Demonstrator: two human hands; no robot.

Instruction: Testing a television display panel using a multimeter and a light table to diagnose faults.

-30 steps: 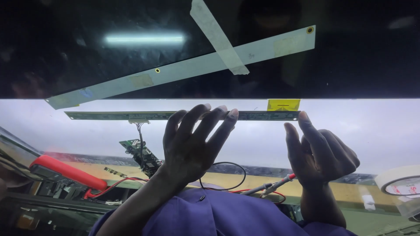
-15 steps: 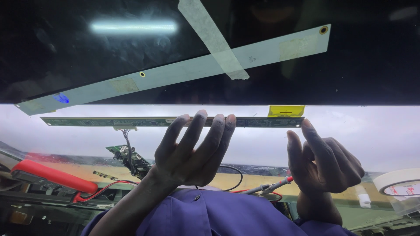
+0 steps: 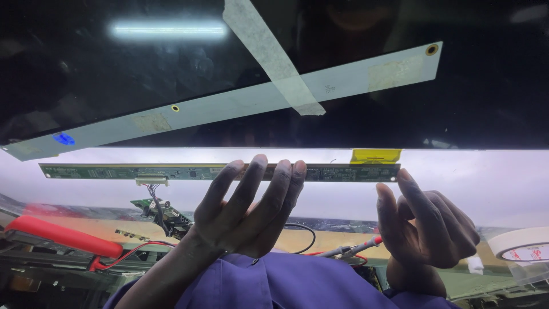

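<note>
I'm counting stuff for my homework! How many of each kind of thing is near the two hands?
Hands: 2, left hand and right hand
Long green circuit strip: 1
Small circuit board: 1
White flat strip: 1
Masking tape strip: 1
Yellow tape tab: 1
Red handle: 1
Tape roll: 1
Total: 9

Work surface: large black glossy panel [image 3: 114, 86] fills upper frame, lit white sheet [image 3: 486, 177] below it. On panel: long pale strip [image 3: 229, 106] running diagonally, tape piece [image 3: 269, 54] crossing it. Narrow green circuit strip [image 3: 103, 171] lies along panel's lower edge, yellow tape [image 3: 375, 155] right of centre.
</note>
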